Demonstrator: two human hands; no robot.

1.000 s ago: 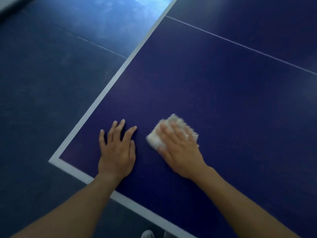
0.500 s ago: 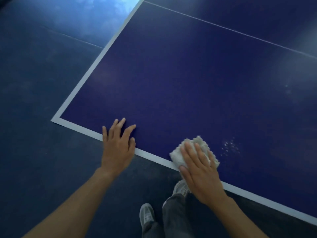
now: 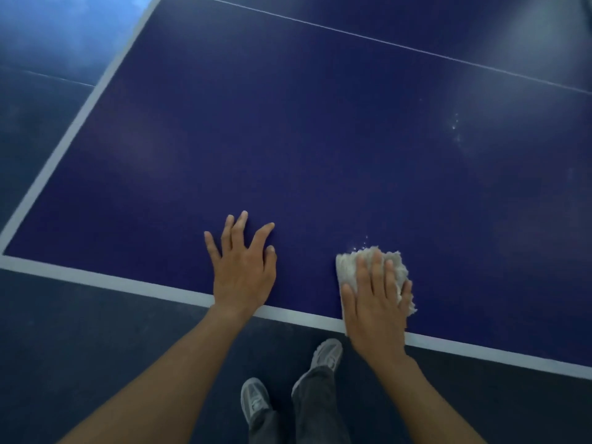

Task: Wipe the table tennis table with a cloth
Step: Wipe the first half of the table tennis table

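The dark blue table tennis table [image 3: 320,139] fills most of the view, with a white line along its near and left edges. A white fluffy cloth [image 3: 349,265] lies near the table's front edge. My right hand [image 3: 378,302] presses flat on the cloth with straight fingers and covers most of it. To the left of the cloth my left hand [image 3: 243,267] rests flat on the table with its fingers spread. A few small white specks [image 3: 360,246] sit just beyond the cloth.
More pale specks [image 3: 456,126] mark the table farther right. A thin white centre line [image 3: 400,46] crosses the far table. Below the front edge are the dark floor [image 3: 64,331] and my grey shoes [image 3: 256,400] and dark trousers.
My right hand has slid the cloth to the right along the front edge, then slightly away from it. My left hand has shifted right and stays flat. The table's left corner has moved toward the left of the view.
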